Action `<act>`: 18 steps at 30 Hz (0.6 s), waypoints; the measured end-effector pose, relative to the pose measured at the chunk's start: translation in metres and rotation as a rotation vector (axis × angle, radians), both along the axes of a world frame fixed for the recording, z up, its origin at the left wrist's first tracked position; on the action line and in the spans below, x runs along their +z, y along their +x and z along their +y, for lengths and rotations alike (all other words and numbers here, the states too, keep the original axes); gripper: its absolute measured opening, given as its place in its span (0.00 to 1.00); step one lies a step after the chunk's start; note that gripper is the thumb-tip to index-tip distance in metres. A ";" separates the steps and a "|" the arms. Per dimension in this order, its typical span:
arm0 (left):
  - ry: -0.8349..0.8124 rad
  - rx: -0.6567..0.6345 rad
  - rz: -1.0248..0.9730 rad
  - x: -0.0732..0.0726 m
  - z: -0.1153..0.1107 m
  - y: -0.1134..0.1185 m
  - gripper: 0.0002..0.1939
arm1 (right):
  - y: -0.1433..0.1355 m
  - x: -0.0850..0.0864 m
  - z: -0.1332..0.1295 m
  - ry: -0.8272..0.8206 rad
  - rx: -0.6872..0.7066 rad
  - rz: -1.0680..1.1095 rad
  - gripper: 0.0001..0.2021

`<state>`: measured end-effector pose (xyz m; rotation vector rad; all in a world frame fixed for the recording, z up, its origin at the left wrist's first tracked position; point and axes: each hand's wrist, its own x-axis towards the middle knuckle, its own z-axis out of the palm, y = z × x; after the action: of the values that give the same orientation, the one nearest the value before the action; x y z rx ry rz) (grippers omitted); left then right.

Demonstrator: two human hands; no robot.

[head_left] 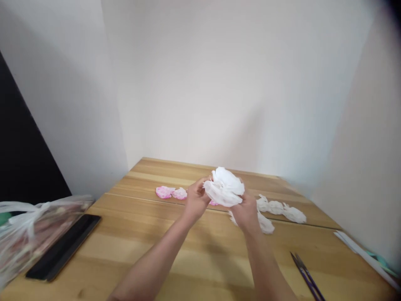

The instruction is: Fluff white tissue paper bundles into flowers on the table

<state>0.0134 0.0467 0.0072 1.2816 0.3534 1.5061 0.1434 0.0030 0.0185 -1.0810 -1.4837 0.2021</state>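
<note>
A white tissue-paper flower (224,188) with ruffled layers is held up over the table between my two hands. My left hand (197,197) grips its left edge with fingers and thumb. My right hand (247,209) holds it from the right and below, and the flower hides some of the fingers. Pink-and-white crumpled flowers (164,192) lie behind my left hand. To the right of my right hand, white crumpled flowers (275,207) rest in a row. Another white piece (265,224) lies nearer, partly covered by my right hand.
Scissors (306,274) with purple handles lie at the front right of the wooden table (131,238). A long black flat object (64,246) and a clear plastic bag (40,230) are on the left. White strips (363,255) lie along the right edge. Walls stand behind.
</note>
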 end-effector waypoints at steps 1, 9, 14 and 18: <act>0.003 0.001 0.015 -0.001 0.001 0.001 0.17 | 0.000 0.000 0.000 -0.001 0.010 0.008 0.16; -0.011 -0.043 0.114 -0.002 0.001 0.003 0.14 | 0.010 0.004 -0.005 -0.014 0.003 -0.080 0.19; -0.007 -0.067 0.177 0.001 -0.003 0.002 0.13 | 0.018 0.010 -0.010 0.040 0.060 -0.208 0.13; 0.009 -0.086 0.223 0.003 -0.006 0.001 0.11 | 0.022 0.010 -0.011 0.045 0.045 -0.274 0.17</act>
<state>0.0146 0.0412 0.0107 1.4584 0.4306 1.2972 0.1650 -0.0085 0.0286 -1.0707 -1.7497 0.0525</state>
